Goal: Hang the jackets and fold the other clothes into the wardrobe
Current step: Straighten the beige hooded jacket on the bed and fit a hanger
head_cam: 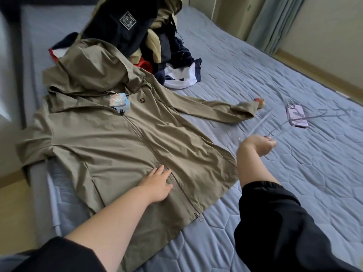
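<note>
An olive hooded zip jacket [110, 138] lies spread flat, front up, on the blue quilted bed [294, 183], with a paper tag at its collar. My left hand [157, 183] rests flat, fingers apart, on the jacket's lower front beside the zipper. My right hand [261, 144] is closed around a clear plastic hanger [279, 126], blurred, just right of the jacket's hem. A pile of other clothes [157, 42], dark blue, black, tan and white, sits at the head of the bed behind the hood.
A phone in a lilac case [297, 115] lies on the bed to the right, past the hanger. A small coloured object [259, 101] sits by the jacket's right cuff. Curtains and a wall run along the far right; the bed's left edge drops to the floor.
</note>
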Motion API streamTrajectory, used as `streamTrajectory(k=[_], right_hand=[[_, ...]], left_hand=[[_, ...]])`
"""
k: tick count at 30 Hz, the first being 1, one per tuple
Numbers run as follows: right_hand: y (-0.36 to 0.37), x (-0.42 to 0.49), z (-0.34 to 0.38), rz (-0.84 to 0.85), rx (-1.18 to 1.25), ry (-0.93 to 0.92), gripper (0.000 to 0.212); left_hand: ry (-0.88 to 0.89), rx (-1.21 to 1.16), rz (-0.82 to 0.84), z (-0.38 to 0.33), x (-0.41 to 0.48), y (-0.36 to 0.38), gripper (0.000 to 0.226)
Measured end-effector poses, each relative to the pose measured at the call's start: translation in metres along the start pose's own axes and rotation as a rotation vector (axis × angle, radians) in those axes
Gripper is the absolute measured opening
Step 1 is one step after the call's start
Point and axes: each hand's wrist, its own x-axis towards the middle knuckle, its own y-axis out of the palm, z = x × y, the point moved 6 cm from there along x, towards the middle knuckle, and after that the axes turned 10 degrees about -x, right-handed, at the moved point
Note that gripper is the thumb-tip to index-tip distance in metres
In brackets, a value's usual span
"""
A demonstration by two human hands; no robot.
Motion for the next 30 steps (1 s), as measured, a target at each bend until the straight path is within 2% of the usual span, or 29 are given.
streamTrajectory(k=[4, 7, 9, 11, 14, 18, 20, 24, 28, 30], right_hand=[[0.0, -0.006, 0.009, 0.022, -0.104, -0.165, 0.027], [0.018, -0.022, 0.01, 0.228, -0.345, -0.487, 0.028], [0.03, -0.039, -0.002, 0.373, -0.594, -0.679, 0.028], [0.035, -0.05, -0.019, 0.41, -0.772, -0.793, 0.023], [0.032, -0.06, -0.038, 0.412, -0.807, -0.825, 0.016], [0.04, -0.073, -0.046, 0.513, -0.94, -0.84, 0.016], [0.039, -0.078, -0.044, 0.5, -0.876, -0.848, 0.017], [0.022, -0.078, -0.033, 0.336, -0.436, -0.717, 0.018], [0.013, -0.072, -0.022, 0.241, -0.295, -0.605, 0.019], [0.013, -0.075, -0.018, 0.23, -0.25, -0.608, 0.019]], left_hand=[[0.007, -0.019, 0.006, 0.0, -0.004, -0.003, 0.063], [0.014, -0.044, 0.006, 0.0, -0.007, -0.006, 0.063], [0.018, -0.07, 0.002, 0.001, -0.009, -0.007, 0.063], [0.017, -0.097, -0.005, 0.003, -0.01, -0.008, 0.063], [0.008, -0.13, -0.012, 0.008, -0.011, -0.009, 0.062], [0.01, -0.161, -0.016, 0.011, -0.011, -0.009, 0.062], [0.008, -0.175, -0.018, 0.011, -0.01, -0.01, 0.062], [0.003, -0.205, -0.022, 0.013, -0.006, -0.01, 0.061], [-0.014, -0.218, -0.024, 0.016, -0.005, -0.008, 0.06], [-0.023, -0.23, -0.019, 0.016, -0.004, -0.008, 0.059]])
